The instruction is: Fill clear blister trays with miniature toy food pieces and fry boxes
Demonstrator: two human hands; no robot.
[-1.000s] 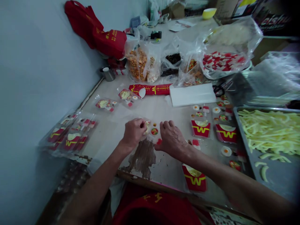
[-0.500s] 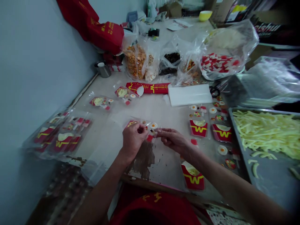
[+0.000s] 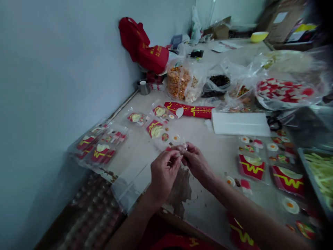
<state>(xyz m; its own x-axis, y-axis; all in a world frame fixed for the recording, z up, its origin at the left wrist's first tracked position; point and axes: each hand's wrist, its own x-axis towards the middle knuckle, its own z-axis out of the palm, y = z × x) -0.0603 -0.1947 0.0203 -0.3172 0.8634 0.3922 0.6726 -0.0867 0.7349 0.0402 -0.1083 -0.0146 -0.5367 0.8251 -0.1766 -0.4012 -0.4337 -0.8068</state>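
Observation:
A clear plastic bag (image 3: 170, 131) reaches from my fingers toward the back left. In it are a red carton with pale toy fries (image 3: 155, 130), a small fried egg (image 3: 176, 138) and a round pizza-like piece (image 3: 164, 136). My left hand (image 3: 165, 173) has thumb and forefinger pinched at the bag's near end. Right against it, my right hand (image 3: 196, 163) closes its fingers on the same end. The fingers overlap there, so the exact grip is partly hidden. Two similar filled bags, a nearer one (image 3: 159, 110) and a farther one (image 3: 135, 118), lie beyond.
Several packed bags (image 3: 100, 151) are stacked at the table's left edge. More filled bags (image 3: 252, 166) lie right, near a tray of pale fries (image 3: 321, 173). A white pad (image 3: 240, 124), red cartons (image 3: 201, 111) and bags of small pieces (image 3: 179, 81) stand behind.
The view has swung left, so things on the table appear farther right and lower. My hands have come together at the bag's end, and more of the bag and its carton shows.

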